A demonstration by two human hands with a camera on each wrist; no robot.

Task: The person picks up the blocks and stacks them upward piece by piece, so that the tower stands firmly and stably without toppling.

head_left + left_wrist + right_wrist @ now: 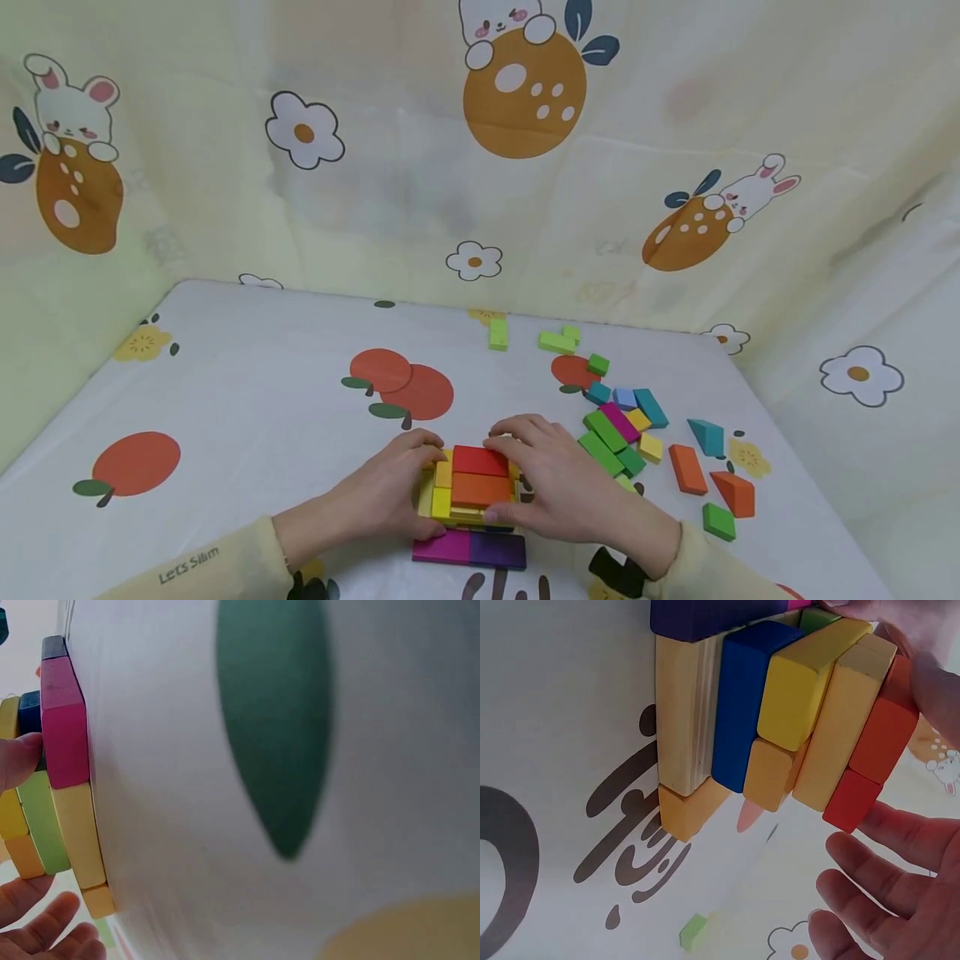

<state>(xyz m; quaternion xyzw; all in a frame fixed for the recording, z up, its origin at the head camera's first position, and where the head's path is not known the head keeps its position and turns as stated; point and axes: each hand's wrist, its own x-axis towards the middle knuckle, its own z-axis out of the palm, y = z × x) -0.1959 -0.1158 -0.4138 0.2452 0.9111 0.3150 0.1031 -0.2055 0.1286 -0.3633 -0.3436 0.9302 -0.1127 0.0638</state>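
Observation:
A layered stack of wooden toy blocks [441, 503] stands between both hands. On top lie a red block [480, 460] and an orange block [480, 490]; yellow, natural wood and blue [742, 705] blocks show in the sides. Along the near bottom edge run a magenta block [441, 547] and a purple block [498, 551]. My left hand [386, 487] holds the stack's left side, thumb at the near side beside a light green block [43, 825], fingers toward the far side. From the right, my right hand [558, 483] spans the top blocks, thumb near, index fingertip at the red block.
Loose green, teal, magenta and yellow blocks [649, 448] lie clustered right of the stack. Farther right are orange blocks [687, 469] and a teal triangular block [707, 437]. Light green blocks [498, 334] sit near the back edge. A printed cloth [262, 375] covers the table, with curtains [390, 208] behind.

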